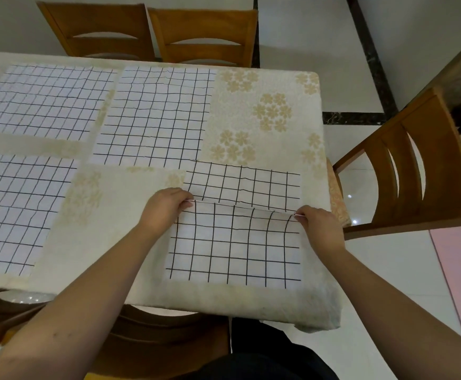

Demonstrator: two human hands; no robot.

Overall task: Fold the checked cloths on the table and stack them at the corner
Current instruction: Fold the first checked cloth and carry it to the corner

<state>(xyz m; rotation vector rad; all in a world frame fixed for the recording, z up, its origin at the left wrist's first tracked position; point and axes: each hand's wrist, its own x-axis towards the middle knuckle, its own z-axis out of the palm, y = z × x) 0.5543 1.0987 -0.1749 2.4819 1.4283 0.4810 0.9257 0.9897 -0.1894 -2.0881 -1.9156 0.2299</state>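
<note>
A white cloth with a black check point(235, 242) lies at the near right corner of the table, its near half doubled over the far half. My left hand point(166, 207) pinches the left corner of the raised edge. At the right corner of that edge, my right hand point(320, 229) pinches it too. The far part of the same cloth point(245, 185) lies flat beyond my hands. Three more checked cloths lie spread flat: one at the far middle point(155, 116), one at the far left point(45, 100), one at the near left point(15, 212).
The table wears a cream cloth with beige flowers point(270, 111). Wooden chairs stand at the far side point(202, 37), point(97, 31), at the right point(416, 171) and under the near edge point(169, 341). A pale tiled floor lies to the right.
</note>
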